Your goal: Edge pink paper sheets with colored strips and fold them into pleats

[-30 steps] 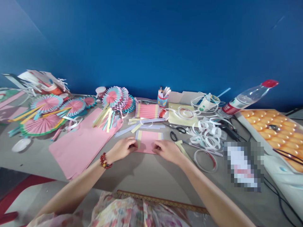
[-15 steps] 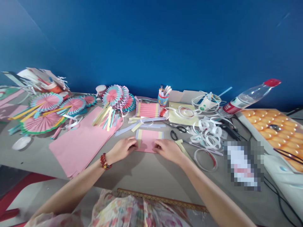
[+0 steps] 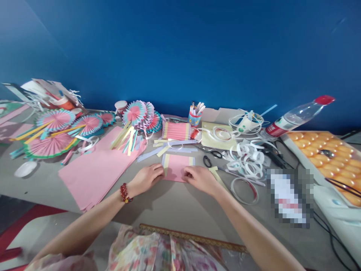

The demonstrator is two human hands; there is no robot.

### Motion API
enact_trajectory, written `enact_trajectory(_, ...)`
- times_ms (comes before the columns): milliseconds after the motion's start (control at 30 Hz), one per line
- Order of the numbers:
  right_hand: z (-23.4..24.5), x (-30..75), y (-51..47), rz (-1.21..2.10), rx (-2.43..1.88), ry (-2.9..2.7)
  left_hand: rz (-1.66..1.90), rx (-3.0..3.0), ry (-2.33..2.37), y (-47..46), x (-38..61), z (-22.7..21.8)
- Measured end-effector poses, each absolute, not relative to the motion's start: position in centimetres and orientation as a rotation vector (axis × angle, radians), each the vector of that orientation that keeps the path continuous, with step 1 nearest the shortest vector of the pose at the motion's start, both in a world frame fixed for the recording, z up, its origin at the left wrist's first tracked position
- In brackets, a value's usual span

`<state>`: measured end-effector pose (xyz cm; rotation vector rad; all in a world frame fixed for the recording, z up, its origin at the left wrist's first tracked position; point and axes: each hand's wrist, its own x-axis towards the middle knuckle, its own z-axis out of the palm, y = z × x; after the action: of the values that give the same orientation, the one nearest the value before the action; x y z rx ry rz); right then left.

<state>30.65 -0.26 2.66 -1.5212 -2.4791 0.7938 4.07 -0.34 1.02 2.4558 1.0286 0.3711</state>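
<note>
A small pink paper sheet (image 3: pixel 177 166) with yellow and lilac side strips lies flat on the grey table (image 3: pixel 169 203) in front of me. My left hand (image 3: pixel 146 177), with a red bead bracelet at the wrist, pinches the sheet's near left corner. My right hand (image 3: pixel 200 178) pinches the near right corner. Both hands have their fingers curled onto the paper's near edge.
A stack of large pink sheets (image 3: pixel 97 171) lies to the left, with pleated paper fans (image 3: pixel 53 135) beyond it. Behind the sheet lie loose strips, a pleated pink piece (image 3: pixel 176 131), a pen cup (image 3: pixel 194 117) and scissors (image 3: pixel 211 158). At right are white paper rings (image 3: pixel 245 160), a bottle (image 3: pixel 296 114) and an orange tray (image 3: pixel 329 154).
</note>
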Motion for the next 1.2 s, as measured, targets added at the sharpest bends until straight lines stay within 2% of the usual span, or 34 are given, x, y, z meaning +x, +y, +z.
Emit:
enact_trajectory(700, 3.7, 33.3, 0.6, 1.048, -1.359, -2.461, 0.395, 2.438, 1.025, -0.4, 4.0, 0.9)
enact_trajectory(1200, 3.2, 33.2, 0.5, 1.019, -1.456, -2.408, 0.395, 2.420, 1.019, -0.3, 3.9, 0.7)
